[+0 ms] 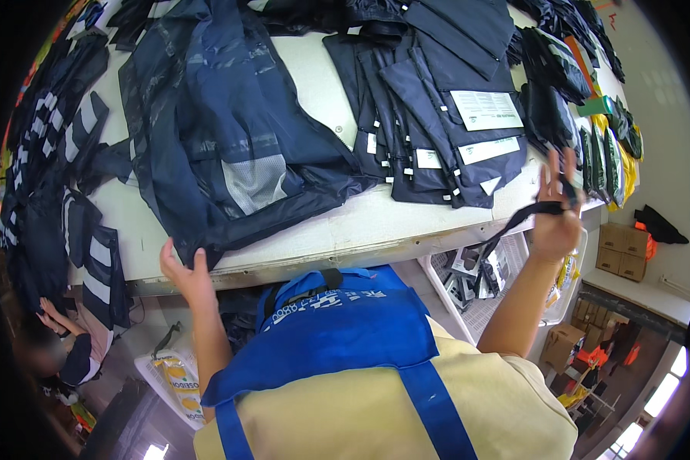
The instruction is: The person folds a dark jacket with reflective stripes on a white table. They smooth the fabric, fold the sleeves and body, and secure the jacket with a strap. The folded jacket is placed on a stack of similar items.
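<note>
A dark navy jacket [207,100] lies spread on the table before me, with a pale mesh panel [254,184] near its lower edge. At its lower left corner is my left hand [188,277], thumb and fingers apart; whether a fingertip touches the cloth I cannot tell. My right hand [557,222] is raised beyond the table's right front edge. A thin black strap [523,218] runs through its fingers and trails down to the left. Right of the jacket lies a stack of folded dark garments [429,115] with white printed sheets [487,110] on top.
The white table [322,234] has its front edge close to my blue apron [345,322]. Dark garments with reflective bands [100,268] hang over its left end, near a seated person [77,345]. Below right stands a white crate [452,295] holding small packets. Bagged garments [590,165] line the right.
</note>
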A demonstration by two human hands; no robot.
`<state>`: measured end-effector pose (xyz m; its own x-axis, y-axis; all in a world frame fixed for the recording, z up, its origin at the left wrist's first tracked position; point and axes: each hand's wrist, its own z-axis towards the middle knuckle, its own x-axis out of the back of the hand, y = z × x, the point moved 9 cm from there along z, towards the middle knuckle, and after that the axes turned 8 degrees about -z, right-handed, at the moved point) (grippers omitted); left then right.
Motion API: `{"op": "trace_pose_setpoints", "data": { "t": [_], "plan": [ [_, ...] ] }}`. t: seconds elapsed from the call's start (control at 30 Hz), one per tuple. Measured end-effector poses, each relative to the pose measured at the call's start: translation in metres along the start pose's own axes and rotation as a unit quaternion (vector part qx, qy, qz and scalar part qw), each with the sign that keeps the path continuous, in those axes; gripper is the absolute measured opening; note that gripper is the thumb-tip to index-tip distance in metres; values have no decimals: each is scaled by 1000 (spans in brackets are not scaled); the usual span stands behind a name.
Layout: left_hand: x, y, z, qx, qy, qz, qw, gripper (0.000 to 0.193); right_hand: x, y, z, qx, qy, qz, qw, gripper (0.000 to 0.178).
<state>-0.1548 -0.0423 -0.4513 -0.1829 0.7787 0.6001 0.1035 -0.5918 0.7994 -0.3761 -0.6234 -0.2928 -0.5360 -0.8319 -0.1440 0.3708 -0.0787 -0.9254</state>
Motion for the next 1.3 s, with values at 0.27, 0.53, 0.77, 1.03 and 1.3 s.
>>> {"op": "trace_pose_setpoints", "data": {
  "t": [0.27,0.53,0.77,1.03,1.3],
  "plan": [
    [-194,110,-150,412,-632,-315,576,84,-261,65,-86,-110,-477,21,872,19],
    [-224,146,-103,331,-509,-517,604,23,-254,96,-136,-278,-504,151,804,30],
    [-169,209,-135,-176,-619,-235,728,15,-217,157,-119,-442,-177,212,854,68],
    [-66,37,-69,40,-244,-363,899,19,-194,166,-54,-357,-30,108,927,34],
    [37,-93,-34,171,82,-133,973,66,-340,162,-47,-275,-351,-218,868,29]
  ]
}}
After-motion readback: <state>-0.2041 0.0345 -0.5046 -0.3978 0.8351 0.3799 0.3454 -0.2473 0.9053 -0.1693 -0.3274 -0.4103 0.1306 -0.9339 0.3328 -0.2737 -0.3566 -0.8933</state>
